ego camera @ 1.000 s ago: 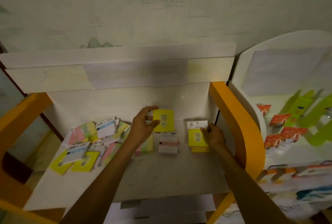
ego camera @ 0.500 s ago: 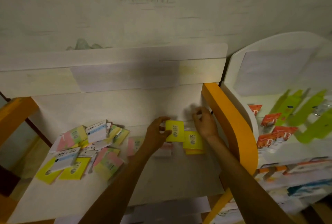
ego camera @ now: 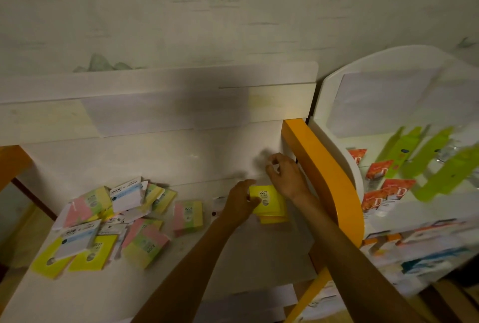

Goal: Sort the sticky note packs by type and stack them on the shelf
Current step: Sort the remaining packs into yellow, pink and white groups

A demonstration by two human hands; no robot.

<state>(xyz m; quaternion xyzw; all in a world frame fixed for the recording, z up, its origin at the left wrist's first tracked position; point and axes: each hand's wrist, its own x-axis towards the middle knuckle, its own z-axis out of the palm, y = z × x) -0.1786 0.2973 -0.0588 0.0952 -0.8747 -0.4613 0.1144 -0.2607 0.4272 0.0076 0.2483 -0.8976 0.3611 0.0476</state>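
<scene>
Holding yellow pack [ego camera: 269,199] flat, label upright.

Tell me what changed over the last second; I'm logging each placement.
The left hand carried its yellow pack rightward onto the yellow stack by the orange side panel. The right hand lifted off that stack toward the back. The unsorted pile stayed put.

Orange-red packets [ego camera: 377,170] and green cards [ego camera: 425,159] — neighbouring white rack [ego camera: 334,94].
</scene>
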